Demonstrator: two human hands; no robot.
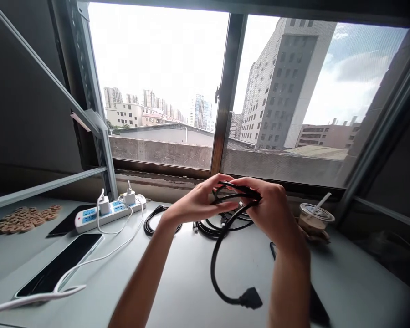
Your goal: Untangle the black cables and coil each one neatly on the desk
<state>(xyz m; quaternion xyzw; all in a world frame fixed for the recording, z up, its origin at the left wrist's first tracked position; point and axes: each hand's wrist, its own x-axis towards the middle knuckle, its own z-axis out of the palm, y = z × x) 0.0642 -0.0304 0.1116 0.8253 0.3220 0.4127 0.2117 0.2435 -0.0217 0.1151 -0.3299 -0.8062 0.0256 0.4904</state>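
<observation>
Above the desk, both hands hold a black cable (216, 255) gathered in loops. My right hand (271, 205) grips the bunched strands, with the fingers closed around them. On the other side, my left hand (200, 198) curves around the loops, thumb below and fingers above; its fingertips are partly hidden behind the strands. One end of the cable hangs down in a bend and finishes in a wide black plug (251, 298). Behind the hands, more coiled black cables (208, 230) lie on the desk, and a separate coiled cable (150, 223) rests left of them.
A white power strip (109, 217) with two chargers stands at left, near a phone (59, 264) and a white cord (99, 258). Wooden discs (25, 218) lie far left. A lidded drink cup (315, 218) stands at right. A dark device (317, 303) is partly behind my right forearm.
</observation>
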